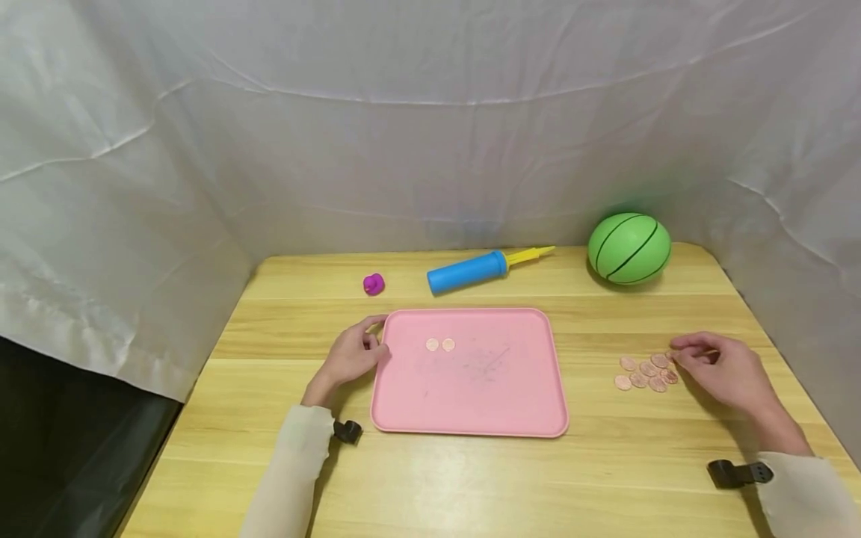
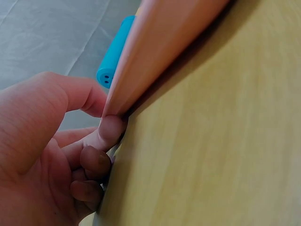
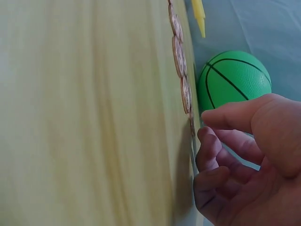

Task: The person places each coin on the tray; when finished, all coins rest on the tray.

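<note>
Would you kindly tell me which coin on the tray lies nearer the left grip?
The left coin; the right coin sits beyond it, farther away.

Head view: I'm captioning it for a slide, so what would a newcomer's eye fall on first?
Probably the pink tray, centred on the wooden table, with two coins on it and the left hand at its left rim. Next might come the bright green ball near the far right corner, then the blue pump behind the tray. The right hand is beside a coin cluster right of the tray.
</note>
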Demonstrator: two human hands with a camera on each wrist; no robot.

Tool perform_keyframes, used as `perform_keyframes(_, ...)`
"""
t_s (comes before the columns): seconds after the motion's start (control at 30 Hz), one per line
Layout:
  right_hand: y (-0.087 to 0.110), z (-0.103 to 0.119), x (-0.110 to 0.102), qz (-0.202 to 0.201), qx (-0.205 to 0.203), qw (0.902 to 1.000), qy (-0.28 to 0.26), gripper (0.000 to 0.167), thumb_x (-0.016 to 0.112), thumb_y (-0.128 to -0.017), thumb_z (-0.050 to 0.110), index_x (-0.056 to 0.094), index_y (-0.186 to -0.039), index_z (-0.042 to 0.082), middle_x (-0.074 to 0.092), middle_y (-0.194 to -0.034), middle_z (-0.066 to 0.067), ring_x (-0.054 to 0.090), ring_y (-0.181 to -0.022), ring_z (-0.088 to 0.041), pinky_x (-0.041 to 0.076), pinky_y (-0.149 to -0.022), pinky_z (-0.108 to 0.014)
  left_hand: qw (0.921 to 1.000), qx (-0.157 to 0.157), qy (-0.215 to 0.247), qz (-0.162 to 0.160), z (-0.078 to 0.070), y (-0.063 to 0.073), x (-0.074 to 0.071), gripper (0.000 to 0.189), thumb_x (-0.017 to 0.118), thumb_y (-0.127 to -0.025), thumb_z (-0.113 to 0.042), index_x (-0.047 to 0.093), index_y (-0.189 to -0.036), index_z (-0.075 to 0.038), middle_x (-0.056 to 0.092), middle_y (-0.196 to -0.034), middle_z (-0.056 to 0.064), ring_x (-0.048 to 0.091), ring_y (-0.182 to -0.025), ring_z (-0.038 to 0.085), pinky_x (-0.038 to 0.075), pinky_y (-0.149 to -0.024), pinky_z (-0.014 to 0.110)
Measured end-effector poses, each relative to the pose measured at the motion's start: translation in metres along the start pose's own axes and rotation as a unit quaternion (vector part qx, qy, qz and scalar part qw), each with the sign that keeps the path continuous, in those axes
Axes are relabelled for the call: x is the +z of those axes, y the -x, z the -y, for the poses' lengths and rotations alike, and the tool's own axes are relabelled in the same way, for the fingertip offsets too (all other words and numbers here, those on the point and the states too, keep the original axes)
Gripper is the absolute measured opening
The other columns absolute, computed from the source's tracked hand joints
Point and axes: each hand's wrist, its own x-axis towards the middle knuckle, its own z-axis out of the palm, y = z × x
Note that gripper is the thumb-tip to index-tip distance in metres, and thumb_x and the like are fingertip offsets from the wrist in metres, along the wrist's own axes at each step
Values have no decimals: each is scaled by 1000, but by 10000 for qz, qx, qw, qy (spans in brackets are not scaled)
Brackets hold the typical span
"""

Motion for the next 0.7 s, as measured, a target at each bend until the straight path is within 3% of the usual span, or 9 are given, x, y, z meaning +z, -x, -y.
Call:
perform_keyframes(0.3,-2,-4,-1,173,104,9998,58,28,77,-101,19,76,-120,-2,78,-99,-12,55,-75,12,47,-64,-14,10000,20,-15,-23,-1,0,0,65,70,-94,-11,56,-157,-10,60,-69,-2,51,-61,12,38,-63,25)
perform_keyframes(0.53,-4,-4,-4,316,-122,9990,288,21,77,-100,15,80,-111,-2,78,-94,-12,53,-74,14,45,-65,-12,10000,30,-38,-41,0,0,0,65,70,-93,-13,57,-157,-10,60,-69,-3,51,-62,13,39,-65,27)
perform_keyframes(0.7,-5,-5,-8,657,-59,9975,261,25,76,-101,16,78,-117,-4,77,-98,-12,54,-75,12,47,-66,-15,9999,60,-76,-55,0,0,0,65,70,-93,-12,57,-157,-10,61,-69,-3,52,-61,13,40,-65,27)
